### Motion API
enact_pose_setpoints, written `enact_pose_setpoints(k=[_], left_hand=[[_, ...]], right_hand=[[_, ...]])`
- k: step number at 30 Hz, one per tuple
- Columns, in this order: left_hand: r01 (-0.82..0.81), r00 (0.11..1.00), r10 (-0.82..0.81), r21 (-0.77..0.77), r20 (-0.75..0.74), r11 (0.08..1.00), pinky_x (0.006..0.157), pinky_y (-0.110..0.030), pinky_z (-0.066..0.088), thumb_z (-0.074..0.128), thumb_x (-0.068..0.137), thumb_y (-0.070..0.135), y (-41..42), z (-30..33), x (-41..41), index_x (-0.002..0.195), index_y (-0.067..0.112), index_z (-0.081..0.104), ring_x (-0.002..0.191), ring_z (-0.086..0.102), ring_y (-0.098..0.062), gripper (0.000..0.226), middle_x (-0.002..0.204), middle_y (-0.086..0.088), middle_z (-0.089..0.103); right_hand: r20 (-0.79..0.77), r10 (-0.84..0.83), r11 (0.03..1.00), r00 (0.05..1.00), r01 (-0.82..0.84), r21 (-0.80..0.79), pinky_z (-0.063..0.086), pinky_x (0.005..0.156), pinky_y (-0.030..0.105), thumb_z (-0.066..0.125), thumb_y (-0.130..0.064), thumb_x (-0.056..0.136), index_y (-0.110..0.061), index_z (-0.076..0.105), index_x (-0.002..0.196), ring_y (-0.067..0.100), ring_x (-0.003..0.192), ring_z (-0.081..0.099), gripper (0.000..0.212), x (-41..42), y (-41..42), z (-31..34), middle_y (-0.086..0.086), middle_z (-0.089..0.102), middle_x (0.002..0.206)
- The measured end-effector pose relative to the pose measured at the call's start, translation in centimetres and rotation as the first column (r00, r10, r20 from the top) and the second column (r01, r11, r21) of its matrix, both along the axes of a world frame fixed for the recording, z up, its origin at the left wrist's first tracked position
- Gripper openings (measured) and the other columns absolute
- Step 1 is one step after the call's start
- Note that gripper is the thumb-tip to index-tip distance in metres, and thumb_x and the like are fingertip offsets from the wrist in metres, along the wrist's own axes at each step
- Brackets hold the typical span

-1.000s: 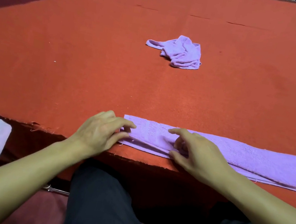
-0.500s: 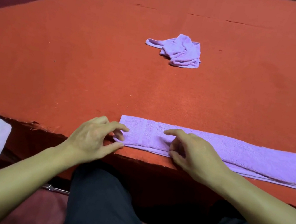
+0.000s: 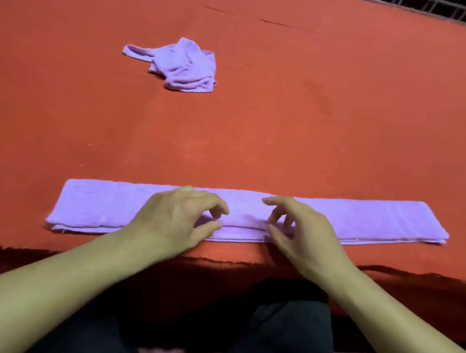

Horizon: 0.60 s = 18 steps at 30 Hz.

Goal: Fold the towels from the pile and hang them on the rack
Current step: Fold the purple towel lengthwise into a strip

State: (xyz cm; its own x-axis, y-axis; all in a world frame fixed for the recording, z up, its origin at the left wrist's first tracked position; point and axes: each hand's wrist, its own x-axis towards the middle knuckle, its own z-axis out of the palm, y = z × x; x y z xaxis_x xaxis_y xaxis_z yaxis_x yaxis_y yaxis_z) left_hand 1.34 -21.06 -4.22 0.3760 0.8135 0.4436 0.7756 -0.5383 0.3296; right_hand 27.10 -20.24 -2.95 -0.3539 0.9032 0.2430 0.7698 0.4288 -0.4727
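Observation:
A lilac towel folded into a long narrow strip (image 3: 371, 219) lies along the near edge of the red table (image 3: 262, 135). Both my hands are at its middle, close together. My left hand (image 3: 179, 219) has its fingers curled on top of the strip and its thumb at the near edge, pinching the cloth. My right hand (image 3: 302, 233) does the same just to the right. A second lilac towel (image 3: 179, 65) lies crumpled farther back on the table, left of centre.
A metal grid rack (image 3: 436, 4) runs along the far right edge of the table. The table's near edge (image 3: 31, 248) is frayed and drops to a dark gap above my dark trousers (image 3: 274, 350).
Both hands have slid from the strip's left end to its middle. The view has swung, so the whole strip shows and the white towel at the left is out of frame.

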Motion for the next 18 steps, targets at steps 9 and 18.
enact_pose_setpoints(k=[9,18], left_hand=[[0.04,0.997,-0.041,-0.021,-0.069,0.999,0.078,-0.034,0.05,0.057,0.083,0.039,1.4,-1.8,0.9,0.103,0.03,0.059,0.085,0.062,-0.018,0.022,0.098,0.013,0.069],[0.027,0.998,-0.024,0.037,-0.065,0.999,0.066,-0.023,0.047,0.049,0.087,0.039,-0.4,-0.2,0.3,0.109,0.031,0.055,0.076,0.056,-0.006,0.024,0.084,0.015,0.069]], right_hand=[[0.062,-0.001,1.0,0.998,0.001,0.005,0.05,0.075,0.036,0.069,-0.029,0.087,-0.036,0.059,0.122,0.009,0.088,0.052,0.036,4.7,0.9,-1.0,-0.023,0.064,0.093],[0.021,0.061,0.997,0.998,-0.062,0.052,0.045,0.072,0.031,0.066,-0.022,0.09,-0.04,0.055,0.125,0.004,0.082,0.046,0.041,5.8,1.2,-1.1,-0.033,0.057,0.091]])
